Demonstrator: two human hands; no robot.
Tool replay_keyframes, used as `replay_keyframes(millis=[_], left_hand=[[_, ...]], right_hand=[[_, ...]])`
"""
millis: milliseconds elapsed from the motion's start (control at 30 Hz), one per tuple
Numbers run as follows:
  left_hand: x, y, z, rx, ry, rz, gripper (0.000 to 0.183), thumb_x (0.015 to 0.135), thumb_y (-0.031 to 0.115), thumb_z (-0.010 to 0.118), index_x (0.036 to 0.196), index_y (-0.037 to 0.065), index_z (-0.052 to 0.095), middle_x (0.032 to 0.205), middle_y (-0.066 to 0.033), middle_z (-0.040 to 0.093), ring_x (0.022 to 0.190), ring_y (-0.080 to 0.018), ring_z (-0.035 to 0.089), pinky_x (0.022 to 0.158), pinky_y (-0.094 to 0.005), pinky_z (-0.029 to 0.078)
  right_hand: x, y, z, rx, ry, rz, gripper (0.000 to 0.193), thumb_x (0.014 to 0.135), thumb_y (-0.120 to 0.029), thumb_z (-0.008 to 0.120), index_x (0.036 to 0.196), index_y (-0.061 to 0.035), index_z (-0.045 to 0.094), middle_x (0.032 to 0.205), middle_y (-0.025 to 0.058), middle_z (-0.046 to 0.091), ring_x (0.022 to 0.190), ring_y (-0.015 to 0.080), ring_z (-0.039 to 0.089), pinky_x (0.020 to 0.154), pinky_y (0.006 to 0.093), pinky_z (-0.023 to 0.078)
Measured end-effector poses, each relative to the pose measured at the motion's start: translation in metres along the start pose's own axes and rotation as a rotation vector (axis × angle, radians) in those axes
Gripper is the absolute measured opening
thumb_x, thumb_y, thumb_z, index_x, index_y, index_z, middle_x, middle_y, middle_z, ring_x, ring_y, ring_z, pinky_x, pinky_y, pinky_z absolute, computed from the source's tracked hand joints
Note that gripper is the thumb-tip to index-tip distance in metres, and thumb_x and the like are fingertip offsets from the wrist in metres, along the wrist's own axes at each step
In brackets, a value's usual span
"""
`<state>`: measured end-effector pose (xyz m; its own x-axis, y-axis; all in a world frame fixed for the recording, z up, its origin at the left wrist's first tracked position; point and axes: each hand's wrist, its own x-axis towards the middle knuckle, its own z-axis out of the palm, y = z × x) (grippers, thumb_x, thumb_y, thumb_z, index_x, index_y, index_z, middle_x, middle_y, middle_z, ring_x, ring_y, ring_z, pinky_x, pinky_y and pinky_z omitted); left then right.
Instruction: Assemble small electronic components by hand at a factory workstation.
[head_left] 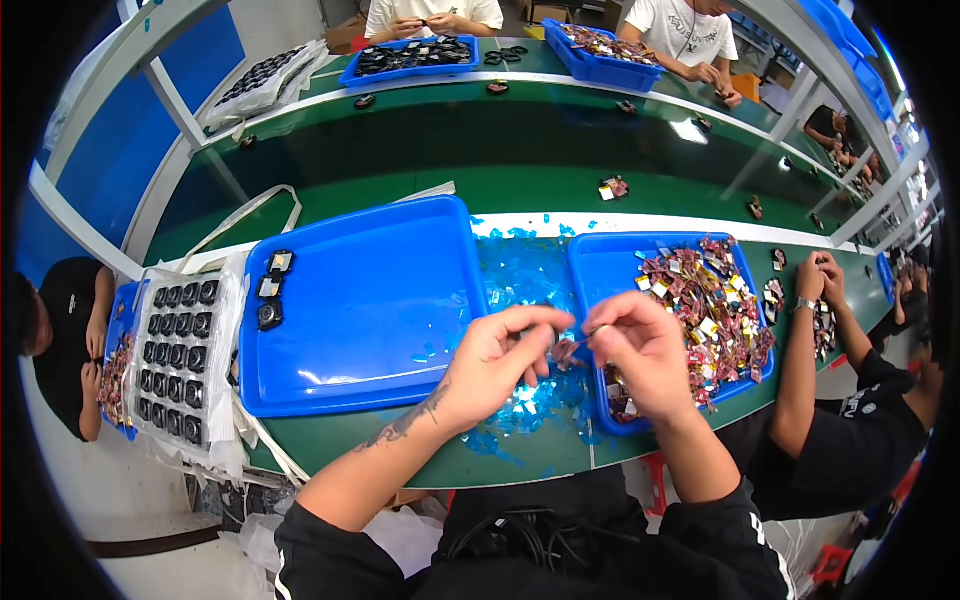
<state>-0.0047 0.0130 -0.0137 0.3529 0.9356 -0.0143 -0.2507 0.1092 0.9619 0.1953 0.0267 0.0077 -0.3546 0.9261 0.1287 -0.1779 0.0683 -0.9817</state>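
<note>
My right hand [645, 350] pinches a small reddish circuit board [565, 351] with thin wires, which dangles between my two hands. Close beside it, my left hand [505, 360] has its index finger stretched out and its thumb apart from it. Bits of blue film [520, 270] lie scattered on the green table under and beyond my hands. To the right, a blue tray [590, 262] holds a heap of similar reddish boards [715, 320] with white and yellow parts. The large blue tray [365, 300] on the left has 3 black square modules [270, 287] along its left side.
A white tray of black round-faced parts [175, 350] stands at the far left. Beyond a white ledge runs a green conveyor [420, 140] with scattered small parts. Co-workers sit across, at the left and at the right, where a person's hands [820, 280] are close by.
</note>
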Motion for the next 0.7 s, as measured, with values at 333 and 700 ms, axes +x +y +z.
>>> replay_keyframes(millis=[333, 700], left_hand=[[-0.003, 0.001, 0.013, 0.031, 0.034, 0.182, 0.060, 0.092, -0.011, 0.040, 0.147, 0.005, 0.023, 0.131, -0.0142, 0.048, 0.125, -0.0189, 0.047, 0.106, -0.0309, 0.036], [-0.003, 0.001, 0.014, 0.050, 0.021, 0.171, 0.045, 0.093, -0.005, 0.046, 0.137, -0.005, 0.038, 0.135, -0.0155, 0.049, 0.127, -0.0211, 0.047, 0.107, -0.0331, 0.037]], right_hand=[[0.005, -0.012, 0.026, -0.749, 0.081, -0.287, 0.014, 0.080, 0.000, 0.069, 0.094, -0.0010, 0.069, 0.081, 0.0111, 0.066, 0.060, 0.0180, 0.061, 0.053, 0.0284, 0.048], [0.006, -0.012, 0.036, -0.807, 0.148, -0.380, 0.008, 0.079, 0.002, 0.068, 0.086, -0.0011, 0.065, 0.077, 0.0109, 0.065, 0.058, 0.0225, 0.060, 0.051, 0.0312, 0.046]])
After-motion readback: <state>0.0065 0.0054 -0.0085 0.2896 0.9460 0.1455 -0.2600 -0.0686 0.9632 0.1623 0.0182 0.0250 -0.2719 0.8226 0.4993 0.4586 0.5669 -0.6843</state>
